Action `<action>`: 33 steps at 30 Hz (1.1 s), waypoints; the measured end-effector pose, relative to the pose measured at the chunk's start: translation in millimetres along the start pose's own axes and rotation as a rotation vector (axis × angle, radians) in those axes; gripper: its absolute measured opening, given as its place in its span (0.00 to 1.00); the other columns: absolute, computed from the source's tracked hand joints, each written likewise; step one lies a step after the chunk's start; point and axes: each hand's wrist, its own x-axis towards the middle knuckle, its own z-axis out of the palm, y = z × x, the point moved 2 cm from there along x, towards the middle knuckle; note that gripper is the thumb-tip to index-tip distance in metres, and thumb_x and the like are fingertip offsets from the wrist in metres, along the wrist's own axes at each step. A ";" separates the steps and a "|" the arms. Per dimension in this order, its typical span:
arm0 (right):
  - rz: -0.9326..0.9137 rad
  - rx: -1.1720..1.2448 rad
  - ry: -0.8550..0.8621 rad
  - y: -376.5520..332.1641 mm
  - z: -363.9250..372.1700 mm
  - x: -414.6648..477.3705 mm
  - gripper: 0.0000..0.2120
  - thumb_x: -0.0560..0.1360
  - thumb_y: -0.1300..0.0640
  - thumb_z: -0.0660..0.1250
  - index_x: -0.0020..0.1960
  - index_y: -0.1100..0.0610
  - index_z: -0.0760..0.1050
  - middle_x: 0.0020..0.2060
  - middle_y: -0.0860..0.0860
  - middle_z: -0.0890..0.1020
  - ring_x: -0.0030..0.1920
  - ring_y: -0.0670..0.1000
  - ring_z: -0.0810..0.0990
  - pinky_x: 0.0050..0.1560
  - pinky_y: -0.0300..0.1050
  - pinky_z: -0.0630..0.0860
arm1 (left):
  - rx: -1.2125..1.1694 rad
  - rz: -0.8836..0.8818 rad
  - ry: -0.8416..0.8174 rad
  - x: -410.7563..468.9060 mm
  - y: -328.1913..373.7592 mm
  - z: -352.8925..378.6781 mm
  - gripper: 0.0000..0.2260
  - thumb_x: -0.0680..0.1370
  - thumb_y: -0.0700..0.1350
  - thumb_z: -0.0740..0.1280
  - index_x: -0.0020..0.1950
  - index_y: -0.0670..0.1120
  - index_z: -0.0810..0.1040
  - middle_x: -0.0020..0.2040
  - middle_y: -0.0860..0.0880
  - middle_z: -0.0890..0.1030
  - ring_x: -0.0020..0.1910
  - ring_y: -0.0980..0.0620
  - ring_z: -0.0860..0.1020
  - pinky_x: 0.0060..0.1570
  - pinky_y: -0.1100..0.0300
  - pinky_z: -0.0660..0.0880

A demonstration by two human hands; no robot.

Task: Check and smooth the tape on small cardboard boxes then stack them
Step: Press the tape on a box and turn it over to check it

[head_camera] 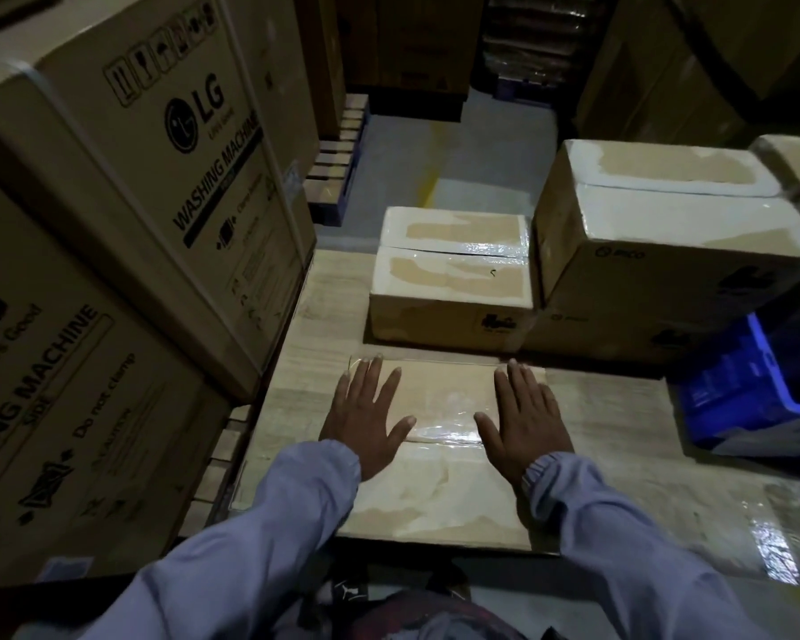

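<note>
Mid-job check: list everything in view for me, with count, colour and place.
near box: one, tan, clear-taped, front of platform
middle box: one, tan, taped, behind the near box
stacked boxes: two, tan, right of the middle box
washing machine cartons: at least two, brown, left
crate: one, blue, far right
platform: one, pale wood, beneath the boxes
left hand: one, flat on the near box
right hand: one, flat on the near box

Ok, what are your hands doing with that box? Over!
Left hand, right hand both flat, fingers spread, on the near cardboard box. Glossy tape seam between them. Box not stacked yet; taped box stands beyond it, blue crate to the right.
</note>
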 end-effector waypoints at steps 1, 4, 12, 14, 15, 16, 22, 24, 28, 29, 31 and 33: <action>-0.004 -0.012 -0.024 0.6 4.6 1.9 0.36 0.78 0.36 0.47 0.79 0.56 0.50 0.78 0.55 0.51 0.78 0.54 0.48 0.76 0.53 0.48 | 0.003 0.007 -0.007 1.4 -3.5 2.9 0.33 0.78 0.66 0.49 0.80 0.54 0.49 0.80 0.48 0.45 0.79 0.49 0.43 0.75 0.46 0.44; -0.004 -0.017 -0.033 0.6 8.6 3.9 0.36 0.78 0.36 0.46 0.79 0.57 0.50 0.79 0.55 0.51 0.78 0.53 0.46 0.76 0.55 0.48 | -0.015 0.017 -0.004 1.1 -4.6 3.3 0.33 0.78 0.66 0.48 0.80 0.54 0.46 0.80 0.50 0.44 0.79 0.51 0.41 0.76 0.45 0.46; 0.190 0.142 0.065 3.2 -1.2 7.1 0.32 0.78 0.41 0.55 0.76 0.57 0.57 0.78 0.58 0.53 0.77 0.57 0.51 0.75 0.54 0.54 | -0.306 -0.059 0.107 2.3 -7.0 1.7 0.34 0.77 0.63 0.57 0.79 0.52 0.51 0.80 0.53 0.45 0.79 0.53 0.46 0.72 0.54 0.57; 0.397 0.303 0.123 6.7 -6.1 8.0 0.30 0.78 0.44 0.58 0.75 0.58 0.58 0.77 0.59 0.54 0.76 0.60 0.54 0.72 0.57 0.60 | -0.431 -0.215 0.157 1.6 -12.1 2.2 0.38 0.77 0.61 0.61 0.80 0.47 0.49 0.80 0.50 0.43 0.78 0.50 0.48 0.70 0.58 0.55; 0.507 0.427 0.134 9.7 -7.3 8.6 0.30 0.79 0.45 0.58 0.75 0.58 0.57 0.76 0.59 0.56 0.75 0.60 0.56 0.70 0.58 0.62 | -0.521 -0.329 0.150 1.0 -14.7 1.9 0.39 0.77 0.61 0.63 0.80 0.46 0.48 0.80 0.50 0.43 0.78 0.49 0.50 0.69 0.58 0.56; 0.617 0.564 0.117 14.2 -6.5 10.8 0.30 0.79 0.45 0.59 0.75 0.58 0.57 0.75 0.59 0.59 0.74 0.61 0.60 0.69 0.57 0.64 | -0.621 -0.447 0.110 0.8 -17.0 1.6 0.41 0.76 0.61 0.65 0.80 0.46 0.48 0.80 0.49 0.45 0.77 0.48 0.53 0.69 0.57 0.58; 0.833 0.872 -0.144 33.3 -9.0 12.1 0.26 0.80 0.40 0.53 0.62 0.59 0.74 0.57 0.60 0.79 0.55 0.62 0.77 0.59 0.51 0.72 | -0.952 -0.631 -0.015 1.1 -24.0 0.2 0.22 0.74 0.61 0.69 0.61 0.50 0.76 0.51 0.51 0.80 0.52 0.46 0.79 0.51 0.60 0.71; 0.808 0.865 -0.131 34.4 -10.4 6.8 0.26 0.80 0.41 0.52 0.61 0.59 0.76 0.57 0.61 0.79 0.54 0.62 0.77 0.59 0.50 0.71 | -1.005 -0.680 -0.015 -1.5 -23.8 0.8 0.21 0.73 0.61 0.70 0.60 0.50 0.76 0.50 0.50 0.81 0.51 0.45 0.79 0.52 0.57 0.74; 0.813 0.941 -0.058 29.8 -24.1 -6.4 0.27 0.78 0.37 0.53 0.60 0.57 0.76 0.56 0.59 0.79 0.53 0.61 0.77 0.59 0.51 0.71 | -1.031 -0.730 0.038 -4.7 -16.6 -16.8 0.23 0.73 0.60 0.70 0.60 0.48 0.73 0.51 0.49 0.79 0.47 0.47 0.77 0.50 0.58 0.73; 0.807 0.963 -0.032 28.2 -31.1 -9.8 0.27 0.78 0.37 0.53 0.61 0.57 0.75 0.56 0.59 0.78 0.53 0.61 0.77 0.57 0.51 0.71 | -1.021 -0.716 0.065 -4.7 -15.8 -23.7 0.24 0.73 0.60 0.70 0.61 0.47 0.72 0.51 0.49 0.78 0.47 0.48 0.76 0.49 0.59 0.72; 0.772 0.959 0.005 26.8 -46.8 -13.9 0.27 0.80 0.38 0.52 0.64 0.58 0.73 0.57 0.59 0.77 0.54 0.60 0.76 0.54 0.49 0.69 | -1.019 -0.673 0.120 -4.7 -13.4 -38.9 0.25 0.73 0.59 0.71 0.63 0.45 0.71 0.53 0.48 0.79 0.48 0.48 0.76 0.49 0.59 0.71; 0.740 0.945 0.028 29.2 -59.5 -14.4 0.29 0.80 0.37 0.52 0.66 0.59 0.71 0.60 0.60 0.76 0.56 0.61 0.75 0.54 0.48 0.68 | -1.025 -0.630 0.154 -4.3 -12.1 -56.0 0.26 0.73 0.58 0.71 0.63 0.45 0.71 0.53 0.48 0.79 0.49 0.47 0.77 0.48 0.59 0.70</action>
